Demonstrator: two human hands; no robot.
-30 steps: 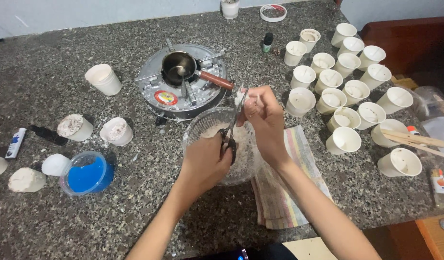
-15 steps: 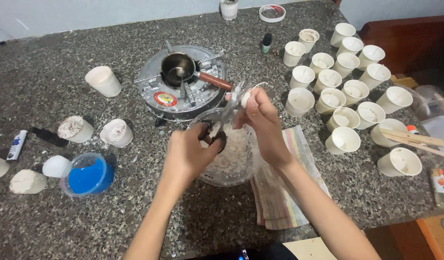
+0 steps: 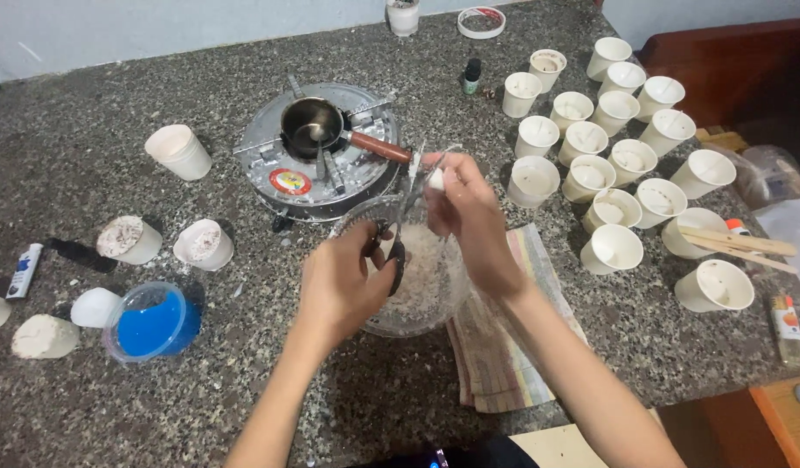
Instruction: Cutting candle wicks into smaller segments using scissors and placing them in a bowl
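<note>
My left hand [image 3: 344, 282] grips a pair of black-handled scissors [image 3: 398, 227] with the blades pointing up toward my right hand. Pinched between the fingers of my right hand [image 3: 469, 217] is a small white waxy piece [image 3: 435, 179], right at the scissor blades. Both hands hover over a clear glass bowl [image 3: 370, 322] that holds white flakes. The bowl stands on the speckled stone counter [image 3: 244, 381], partly on a striped folded cloth [image 3: 495, 364].
A small round stove [image 3: 279, 169] with a metal pot [image 3: 312, 127] sits behind the bowl. Several white paper cups [image 3: 612, 247] cluster to the right with wooden sticks [image 3: 738, 243]. At left are a blue-filled cup [image 3: 149, 322], white wax lumps [image 3: 45, 336] and more cups [image 3: 179, 152].
My left hand has shifted back toward me with the scissors, the blades now raised to the white piece. My right hand stays above the bowl's far rim.
</note>
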